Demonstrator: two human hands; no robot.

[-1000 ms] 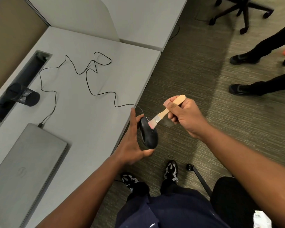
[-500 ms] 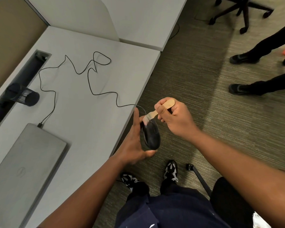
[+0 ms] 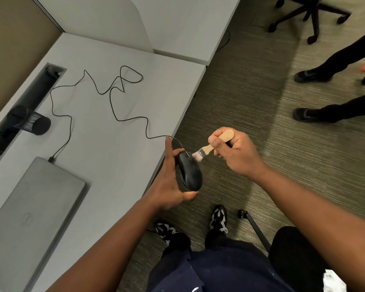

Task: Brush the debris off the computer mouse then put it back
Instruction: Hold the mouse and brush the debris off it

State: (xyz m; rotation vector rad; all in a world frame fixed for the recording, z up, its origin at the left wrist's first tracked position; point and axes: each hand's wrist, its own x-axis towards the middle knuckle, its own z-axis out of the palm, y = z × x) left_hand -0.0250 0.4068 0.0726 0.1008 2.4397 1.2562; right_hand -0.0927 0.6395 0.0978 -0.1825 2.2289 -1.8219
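A black wired computer mouse is held just past the desk's front edge, over the carpet, buttons facing right. My left hand grips it from the left, thumb under its rear and fingers behind its front. My right hand grips the wooden handle of a small paintbrush; its pale bristles touch the mouse's front right side. The mouse's black cable snakes back across the grey desk to a closed laptop.
A black mesh pen cup lies on its side by the desk's cable slot. Another person's legs and shoes stand on the carpet at right, with an office chair base beyond. My own shoes are below.
The brush swept from the mouse's front tip out to its right side as my right hand moved right and slightly up. My left hand kept the mouse nearly still.
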